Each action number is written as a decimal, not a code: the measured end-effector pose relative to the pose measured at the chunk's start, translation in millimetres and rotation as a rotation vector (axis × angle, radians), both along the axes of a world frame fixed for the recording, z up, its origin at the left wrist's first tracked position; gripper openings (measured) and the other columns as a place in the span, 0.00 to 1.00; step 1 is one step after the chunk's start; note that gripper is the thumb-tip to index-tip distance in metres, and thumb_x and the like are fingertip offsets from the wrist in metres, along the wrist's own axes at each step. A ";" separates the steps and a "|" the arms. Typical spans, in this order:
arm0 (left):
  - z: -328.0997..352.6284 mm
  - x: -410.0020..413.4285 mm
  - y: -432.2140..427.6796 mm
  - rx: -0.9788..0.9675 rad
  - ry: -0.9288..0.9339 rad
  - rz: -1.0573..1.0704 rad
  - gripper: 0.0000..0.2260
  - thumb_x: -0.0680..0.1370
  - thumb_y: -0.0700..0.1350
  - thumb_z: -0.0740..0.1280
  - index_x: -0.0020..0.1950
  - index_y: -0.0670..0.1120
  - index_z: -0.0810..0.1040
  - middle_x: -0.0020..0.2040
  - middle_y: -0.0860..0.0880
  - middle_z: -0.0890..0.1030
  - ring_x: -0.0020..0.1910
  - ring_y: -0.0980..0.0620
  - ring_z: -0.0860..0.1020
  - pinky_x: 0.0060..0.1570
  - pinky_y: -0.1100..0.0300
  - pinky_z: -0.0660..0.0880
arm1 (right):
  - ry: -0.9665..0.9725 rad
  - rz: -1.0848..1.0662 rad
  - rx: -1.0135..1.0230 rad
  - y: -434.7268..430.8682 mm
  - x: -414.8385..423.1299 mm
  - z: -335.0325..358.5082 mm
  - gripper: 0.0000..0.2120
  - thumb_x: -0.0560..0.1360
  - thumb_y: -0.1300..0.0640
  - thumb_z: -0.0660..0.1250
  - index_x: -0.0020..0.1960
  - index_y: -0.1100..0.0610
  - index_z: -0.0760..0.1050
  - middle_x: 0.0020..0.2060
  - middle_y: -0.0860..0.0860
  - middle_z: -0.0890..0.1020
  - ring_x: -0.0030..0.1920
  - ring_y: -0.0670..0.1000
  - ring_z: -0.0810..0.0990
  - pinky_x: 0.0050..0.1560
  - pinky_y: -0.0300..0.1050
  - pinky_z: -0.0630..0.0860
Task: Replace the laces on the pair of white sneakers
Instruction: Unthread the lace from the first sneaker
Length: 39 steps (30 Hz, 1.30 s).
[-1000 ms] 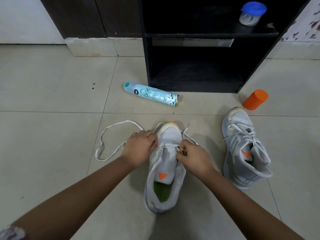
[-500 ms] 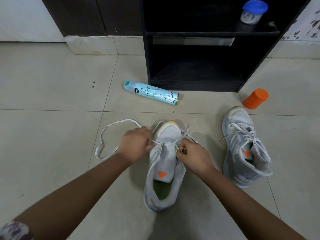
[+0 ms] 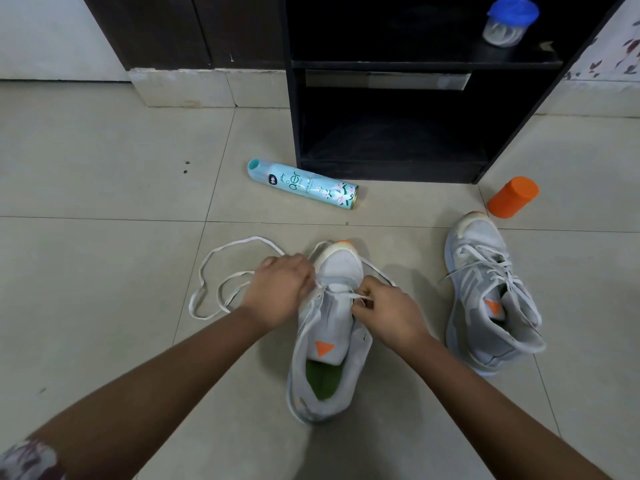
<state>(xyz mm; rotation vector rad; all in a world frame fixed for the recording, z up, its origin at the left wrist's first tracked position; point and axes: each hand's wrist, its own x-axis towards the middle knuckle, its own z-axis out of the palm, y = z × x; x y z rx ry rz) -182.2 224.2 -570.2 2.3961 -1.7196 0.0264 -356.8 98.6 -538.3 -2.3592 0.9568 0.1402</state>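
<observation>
your left grip (image 3: 280, 289) and right grip (image 3: 389, 314) each pinch the lace (image 3: 242, 241); the unlaced eyelets of the sneaker (image 3: 330, 336) run from them toward you

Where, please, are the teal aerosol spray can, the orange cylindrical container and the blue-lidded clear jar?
teal aerosol spray can (image 3: 304, 184), head view, middle of its label.
orange cylindrical container (image 3: 513, 197), head view, its side wall.
blue-lidded clear jar (image 3: 512, 13), head view, its blue lid.

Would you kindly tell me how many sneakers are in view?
2. The centre sneaker is partly laced; the laced sneaker stands to its right. None appear hidden.
</observation>
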 end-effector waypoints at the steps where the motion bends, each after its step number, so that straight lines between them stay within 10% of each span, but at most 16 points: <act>1: -4.0 9.3 4.0 0.017 0.047 0.128 0.15 0.76 0.51 0.52 0.46 0.47 0.77 0.43 0.48 0.79 0.42 0.43 0.79 0.42 0.52 0.73 | -0.002 0.003 0.000 -0.1 -0.3 -0.5 0.05 0.73 0.52 0.62 0.43 0.53 0.68 0.35 0.49 0.76 0.39 0.54 0.74 0.32 0.44 0.62; 5: -6.7 48.6 27.1 0.140 0.138 0.593 0.11 0.80 0.46 0.57 0.56 0.41 0.75 0.54 0.40 0.77 0.52 0.37 0.77 0.49 0.47 0.72 | -0.013 -0.008 -0.013 -0.2 -2.7 -3.6 0.05 0.73 0.53 0.62 0.41 0.52 0.66 0.34 0.48 0.76 0.37 0.53 0.73 0.30 0.42 0.60; 11: -5.4 13.3 12.6 -0.040 0.137 0.166 0.11 0.74 0.49 0.60 0.53 0.49 0.77 0.48 0.49 0.80 0.46 0.44 0.79 0.45 0.53 0.72 | -0.013 0.004 -0.004 0.5 -0.1 -2.7 0.05 0.73 0.53 0.62 0.41 0.52 0.67 0.33 0.48 0.75 0.36 0.51 0.72 0.29 0.42 0.60; 19: -11.4 48.5 6.9 0.228 0.242 0.219 0.33 0.74 0.42 0.63 0.77 0.53 0.56 0.77 0.54 0.57 0.76 0.49 0.56 0.69 0.46 0.60 | -0.136 -0.024 0.017 -28.3 3.9 -9.5 0.11 0.78 0.46 0.59 0.51 0.49 0.76 0.46 0.52 0.83 0.47 0.57 0.81 0.47 0.49 0.76; 24: -18.0 64.7 13.5 0.317 0.279 0.253 0.27 0.74 0.44 0.66 0.73 0.48 0.65 0.69 0.46 0.68 0.67 0.42 0.66 0.59 0.49 0.68 | 0.212 0.076 -0.265 -61.4 16.4 -39.7 0.16 0.79 0.50 0.58 0.63 0.57 0.69 0.59 0.57 0.74 0.57 0.60 0.75 0.50 0.50 0.73; 27: -17.8 66.8 12.6 0.293 0.278 0.342 0.10 0.78 0.40 0.62 0.58 0.40 0.74 0.57 0.39 0.74 0.58 0.38 0.73 0.53 0.48 0.70 | 0.217 0.052 -0.263 -67.4 33.6 -45.6 0.11 0.80 0.54 0.56 0.57 0.60 0.69 0.54 0.59 0.79 0.53 0.62 0.78 0.47 0.50 0.73; 30: -5.0 61.6 7.0 0.177 0.247 0.404 0.09 0.77 0.43 0.64 0.56 0.44 0.77 0.65 0.43 0.69 0.64 0.41 0.65 0.60 0.49 0.65 | -0.043 -0.147 -0.151 -73.1 56.5 -29.5 0.09 0.81 0.56 0.56 0.54 0.61 0.70 0.52 0.60 0.78 0.53 0.62 0.76 0.49 0.48 0.69; 33: 29.0 44.3 -6.9 -0.133 0.442 0.347 0.04 0.75 0.49 0.69 0.49 0.52 0.78 0.73 0.52 0.60 0.71 0.51 0.56 0.66 0.56 0.54 | -0.489 -0.033 0.185 -61.7 75.4 -0.5 0.05 0.79 0.63 0.62 0.53 0.59 0.69 0.59 0.59 0.73 0.63 0.58 0.71 0.58 0.40 0.65; 35: 60.3 30.0 -15.7 -0.332 0.714 0.216 0.07 0.72 0.53 0.68 0.47 0.51 0.77 0.73 0.54 0.60 0.72 0.60 0.56 0.67 0.69 0.51 | -0.590 0.111 0.615 -39.7 79.0 26.9 0.23 0.74 0.68 0.67 0.61 0.52 0.60 0.65 0.53 0.70 0.69 0.49 0.67 0.60 0.31 0.65; 37: 93.7 12.0 -20.4 -0.505 1.102 0.088 0.09 0.76 0.46 0.65 0.52 0.43 0.76 0.72 0.52 0.66 0.69 0.68 0.62 0.64 0.73 0.59 | -0.552 0.229 0.808 -19.3 84.2 40.9 0.43 0.70 0.70 0.71 0.71 0.44 0.49 0.65 0.46 0.70 0.68 0.42 0.68 0.63 0.33 0.69; 39: 115.1 0.5 -22.2 -0.650 1.378 0.075 0.05 0.79 0.39 0.58 0.53 0.41 0.73 0.60 0.47 0.79 0.64 0.62 0.73 0.57 0.66 0.71 | -0.527 0.227 0.805 0.1 89.7 44.2 0.40 0.71 0.68 0.72 0.73 0.49 0.54 0.59 0.48 0.74 0.59 0.42 0.75 0.61 0.39 0.73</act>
